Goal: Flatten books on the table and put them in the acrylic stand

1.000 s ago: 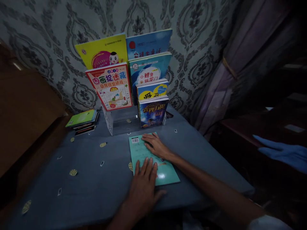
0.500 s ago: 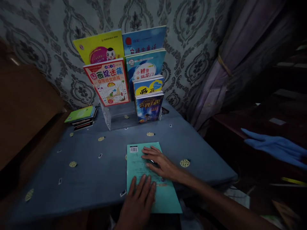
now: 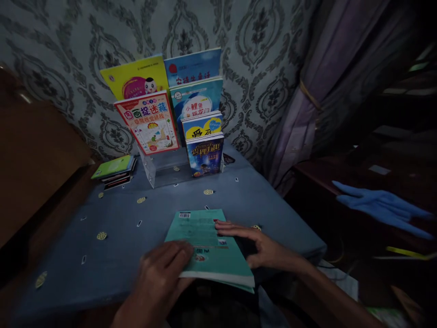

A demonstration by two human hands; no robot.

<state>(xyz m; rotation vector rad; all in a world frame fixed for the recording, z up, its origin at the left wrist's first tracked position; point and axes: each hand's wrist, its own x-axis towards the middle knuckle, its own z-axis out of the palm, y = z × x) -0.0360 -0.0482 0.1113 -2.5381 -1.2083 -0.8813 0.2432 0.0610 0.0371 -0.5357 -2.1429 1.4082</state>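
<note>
A green paperback book lies near the table's front edge, back cover up, with a barcode at its far left corner. Its near edge is lifted, so the white page edges show. My left hand, slightly blurred, is closed on the book's near left side, the thumb hidden. On the right side, my right hand rests its stretched fingertips on the cover, with the thumb held apart beside the edge.
A clear acrylic stand holds several upright books, among them a red-bordered picture book and a dark blue book. Left of it lies a stack of books. Blue gloves lie on a dark surface at right.
My left hand has gone from lying flat on the cover to gripping the left side. My right hand has slid to the right edge. The book's near edge has risen.
</note>
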